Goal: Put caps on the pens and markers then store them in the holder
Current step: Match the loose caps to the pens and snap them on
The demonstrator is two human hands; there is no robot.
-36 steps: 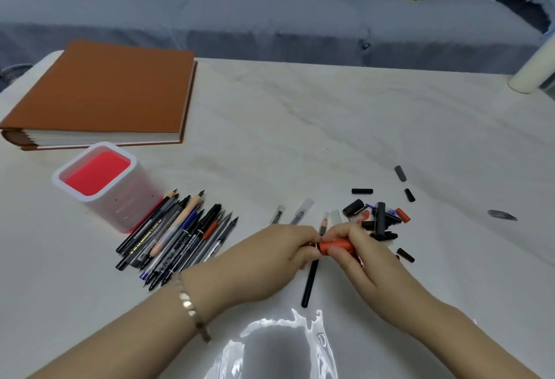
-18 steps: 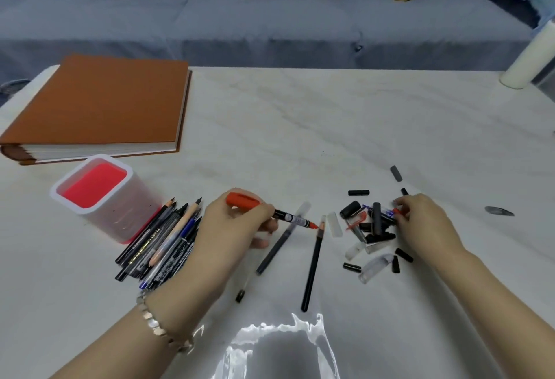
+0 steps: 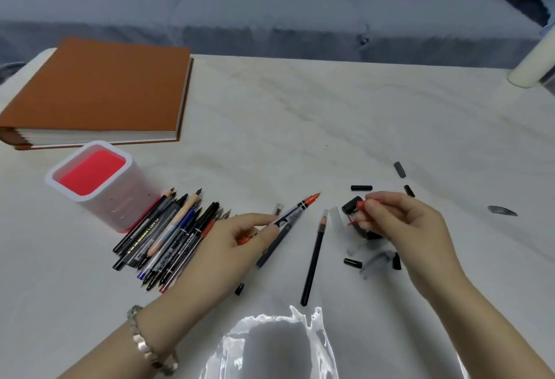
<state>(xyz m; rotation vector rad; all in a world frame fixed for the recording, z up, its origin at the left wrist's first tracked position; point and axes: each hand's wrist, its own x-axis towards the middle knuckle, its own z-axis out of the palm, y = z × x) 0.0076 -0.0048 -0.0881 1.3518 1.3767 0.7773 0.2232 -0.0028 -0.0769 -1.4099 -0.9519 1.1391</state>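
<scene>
My left hand [image 3: 234,246] grips a red-tipped marker [image 3: 297,210], its uncapped tip pointing up and to the right. My right hand [image 3: 402,222] pinches a small red cap [image 3: 361,206] above a scatter of loose black caps [image 3: 362,188]. A bundle of uncapped pens and pencils [image 3: 168,237] lies fanned out just left of my left hand. The holder [image 3: 93,180], a clear square cup with a red bottom, stands beside the bundle with nothing in it. A black pencil [image 3: 313,258] lies between my hands.
A thick brown album [image 3: 99,90] lies at the table's far left, behind the holder. A white cylinder [image 3: 531,63] stands at the far right edge. A grey sofa runs along the far side of the table. A dark smudge [image 3: 501,210] marks the table's right side.
My hands came apart after working a red cap at the centre. My left hand then turned the marker tip-up, and my right hand lifted a red cap out of the cap pile.
</scene>
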